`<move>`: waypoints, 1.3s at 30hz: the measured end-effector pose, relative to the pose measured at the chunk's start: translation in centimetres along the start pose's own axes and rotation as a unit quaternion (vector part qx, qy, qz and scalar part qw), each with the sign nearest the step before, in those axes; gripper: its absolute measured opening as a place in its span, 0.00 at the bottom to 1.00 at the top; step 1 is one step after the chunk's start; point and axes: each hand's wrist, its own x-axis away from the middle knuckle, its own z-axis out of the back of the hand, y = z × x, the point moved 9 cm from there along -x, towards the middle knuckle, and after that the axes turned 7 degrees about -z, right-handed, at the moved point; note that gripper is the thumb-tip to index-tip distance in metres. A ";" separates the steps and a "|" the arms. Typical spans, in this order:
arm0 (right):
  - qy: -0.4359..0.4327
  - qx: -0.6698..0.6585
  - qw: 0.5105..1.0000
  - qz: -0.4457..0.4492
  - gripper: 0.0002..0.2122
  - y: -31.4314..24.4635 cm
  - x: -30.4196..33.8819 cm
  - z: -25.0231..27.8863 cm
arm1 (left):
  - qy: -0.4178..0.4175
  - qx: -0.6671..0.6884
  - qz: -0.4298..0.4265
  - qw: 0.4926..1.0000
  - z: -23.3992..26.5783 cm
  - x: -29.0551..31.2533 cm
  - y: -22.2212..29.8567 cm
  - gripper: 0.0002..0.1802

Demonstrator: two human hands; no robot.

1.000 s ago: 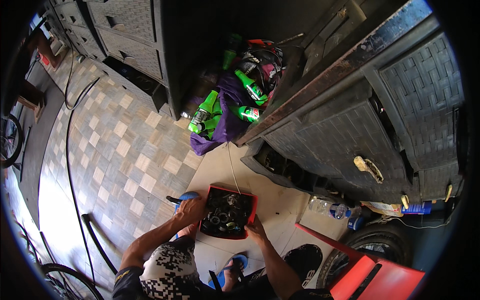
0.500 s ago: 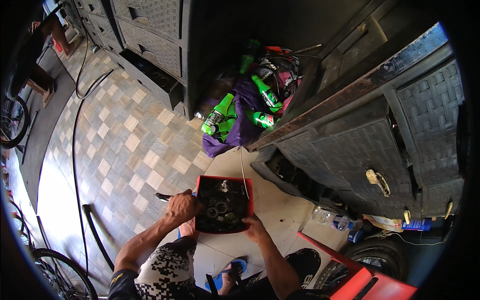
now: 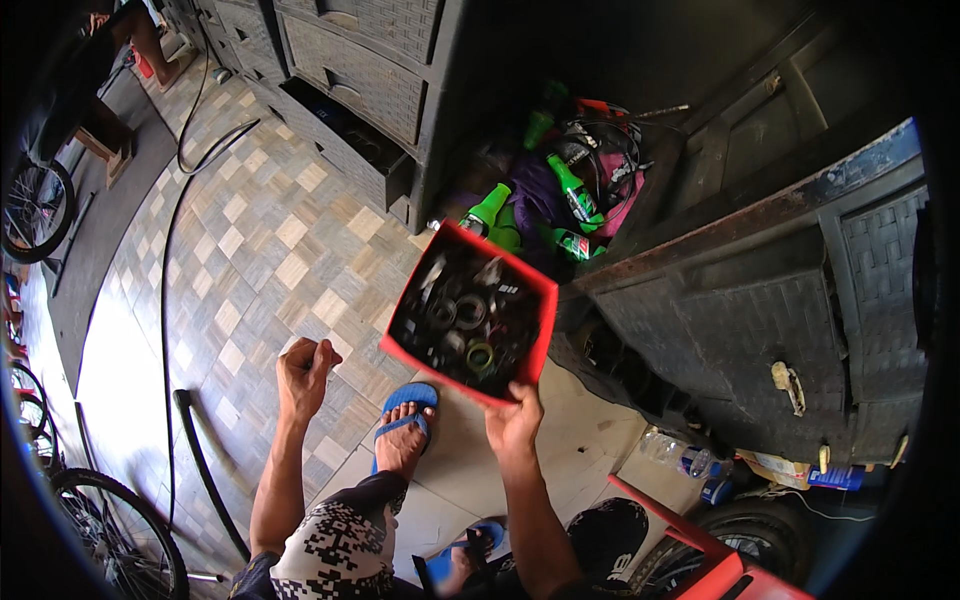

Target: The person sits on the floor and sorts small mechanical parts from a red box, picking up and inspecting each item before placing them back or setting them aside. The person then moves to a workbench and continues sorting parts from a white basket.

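My right hand (image 3: 514, 418) grips the near right corner of a red box (image 3: 549, 322), which is lifted and tilted. Inside lie dark, greasy-looking small parts (image 3: 440, 335), among them some rings and a greenish ring (image 3: 480, 354); motion blurs many of them. To the left of the box and apart from it, my left hand (image 3: 306, 376) is closed in a fist above the tiled floor. Its palm is hidden, so whether it holds anything cannot be told. Beyond the box are green plastic bottles (image 3: 572, 190) and purple cloth or bag material (image 3: 535, 187).
A dark drawer cabinet (image 3: 350, 85) with a pulled-out drawer stands far left of the box. At right is a dark woven-pattern cabinet (image 3: 740, 310). A wheel (image 3: 745, 540), red plastic piece (image 3: 680, 520), clear bottle (image 3: 675, 452) and black hose (image 3: 205, 470) lie around my feet.
The red box has moved up and away, turning clockwise in my right hand. My left hand has left the box and moved to the left. The dark curved thing beside it no longer shows.
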 end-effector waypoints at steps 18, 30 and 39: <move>-0.014 -0.028 0.988 0.149 0.25 -9.6 -13.2 -14.9 | -0.016 0.006 0.066 0.998 1.0 3.8 -6.3 0.15; 0.277 0.129 0.889 0.341 0.34 -19.1 -24.1 -17.5 | -0.055 -0.003 0.091 0.994 0.2 4.3 -6.7 0.22; 0.212 0.313 0.910 0.173 0.46 -19.6 -25.0 -18.7 | -0.070 0.044 0.046 0.996 -3.3 3.3 -4.0 0.19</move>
